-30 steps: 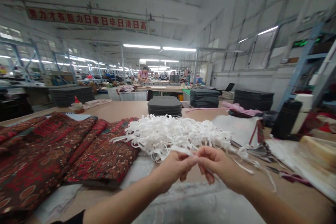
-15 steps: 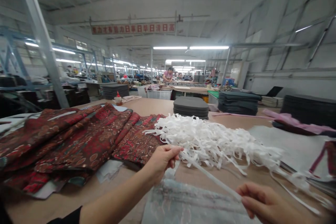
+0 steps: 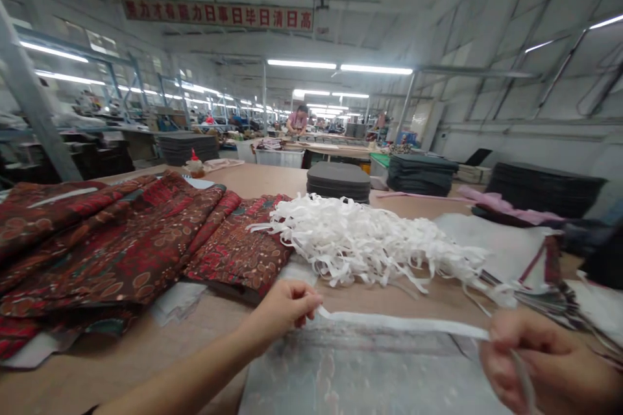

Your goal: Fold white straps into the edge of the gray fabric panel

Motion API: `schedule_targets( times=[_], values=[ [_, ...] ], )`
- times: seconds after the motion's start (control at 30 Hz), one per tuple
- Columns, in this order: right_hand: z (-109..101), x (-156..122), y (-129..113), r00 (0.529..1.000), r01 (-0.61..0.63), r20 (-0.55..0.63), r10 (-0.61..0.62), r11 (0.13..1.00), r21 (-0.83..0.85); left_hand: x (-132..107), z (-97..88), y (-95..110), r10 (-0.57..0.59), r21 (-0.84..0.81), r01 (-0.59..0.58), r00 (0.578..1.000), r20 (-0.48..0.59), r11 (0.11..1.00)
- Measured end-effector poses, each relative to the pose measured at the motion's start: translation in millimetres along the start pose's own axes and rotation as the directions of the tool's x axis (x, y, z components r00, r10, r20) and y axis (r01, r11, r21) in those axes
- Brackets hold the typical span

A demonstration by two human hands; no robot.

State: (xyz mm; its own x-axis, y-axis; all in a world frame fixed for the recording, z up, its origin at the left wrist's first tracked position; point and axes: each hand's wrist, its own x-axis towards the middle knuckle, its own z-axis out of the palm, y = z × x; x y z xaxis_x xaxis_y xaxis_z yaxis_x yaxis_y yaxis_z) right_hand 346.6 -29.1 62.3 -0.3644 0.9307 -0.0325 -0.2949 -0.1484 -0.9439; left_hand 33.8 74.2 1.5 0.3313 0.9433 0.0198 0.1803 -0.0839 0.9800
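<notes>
My left hand point(image 3: 285, 309) pinches one end of a white strip point(image 3: 399, 322). My right hand point(image 3: 545, 363), blurred at the lower right, pinches the other end. The strip is stretched flat between them, just above a sheet of clear plastic point(image 3: 360, 376) on the wooden table point(image 3: 146, 350). Behind the strip lies a loose pile of white strips point(image 3: 370, 240).
Red patterned fabric pieces point(image 3: 117, 240) overlap at the left. Stacks of dark grey pads point(image 3: 338, 181) stand further back, with pink fabric point(image 3: 506, 207) and papers at the right. A person point(image 3: 296, 120) works at a far table.
My hands have moved apart, from touching in front of the pile to wide apart, drawing one white strip out and stretching it level. The camera has also shifted.
</notes>
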Motion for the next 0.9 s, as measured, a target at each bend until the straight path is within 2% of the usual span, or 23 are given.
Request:
schedule_targets(
  times=[0.03,0.1,0.17,0.23,0.27,0.37,0.43,0.47,0.57,0.7,0.77,0.9],
  values=[
    [6,5,-1,0.999,0.018,-0.046,-0.018,1.000,-0.012,-2,2.7,1,0.043,0.044,-0.042,0.999,-0.009,0.998],
    [20,18,-1,0.992,0.009,-0.127,-0.019,0.997,-0.082,-6,8.1,6,0.201,0.182,-0.193,0.979,-0.028,0.964],
    [33,33,2,0.990,-0.015,-0.139,-0.016,0.976,-0.219,-12,15.0,13,0.371,0.338,-0.355,0.928,0.019,0.872],
    [43,46,9,0.991,-0.064,-0.137,0.010,0.913,-0.402,-18,24.6,20,0.441,0.410,-0.445,0.891,0.110,0.796],
    [47,52,12,0.991,-0.078,-0.132,0.013,0.862,-0.501,-21,30.2,25,0.428,0.397,-0.448,0.892,0.144,0.801],
    [55,63,24,0.995,-0.010,-0.073,-0.070,0.649,-0.761,-26,46.0,38,0.357,0.293,-0.397,0.916,0.183,0.870],
    [59,65,29,0.989,0.083,0.008,-0.148,0.507,-0.858,-26,52.5,47,0.282,0.154,-0.310,0.942,0.181,0.938],
    [60,65,30,0.984,0.123,0.046,-0.172,0.464,-0.877,-26,53.9,50,0.236,0.060,-0.250,0.954,0.184,0.966],
    [61,63,30,0.972,0.191,0.111,-0.206,0.428,-0.883,-23,51.9,53,0.086,-0.252,-0.037,0.979,0.187,0.967],
    [54,59,28,0.987,0.104,0.049,-0.156,0.370,-0.923,-25,43.6,48,-0.086,-0.534,0.141,0.988,0.128,0.833],
    [50,56,26,0.995,0.046,0.012,-0.101,0.335,-0.941,-28,38.8,45,-0.133,-0.591,0.167,0.986,0.102,0.789],
    [40,47,15,0.996,-0.016,-0.042,-0.073,0.319,-0.948,-33,22.3,40,-0.155,-0.627,0.114,0.988,-0.011,0.771]
  ],
)
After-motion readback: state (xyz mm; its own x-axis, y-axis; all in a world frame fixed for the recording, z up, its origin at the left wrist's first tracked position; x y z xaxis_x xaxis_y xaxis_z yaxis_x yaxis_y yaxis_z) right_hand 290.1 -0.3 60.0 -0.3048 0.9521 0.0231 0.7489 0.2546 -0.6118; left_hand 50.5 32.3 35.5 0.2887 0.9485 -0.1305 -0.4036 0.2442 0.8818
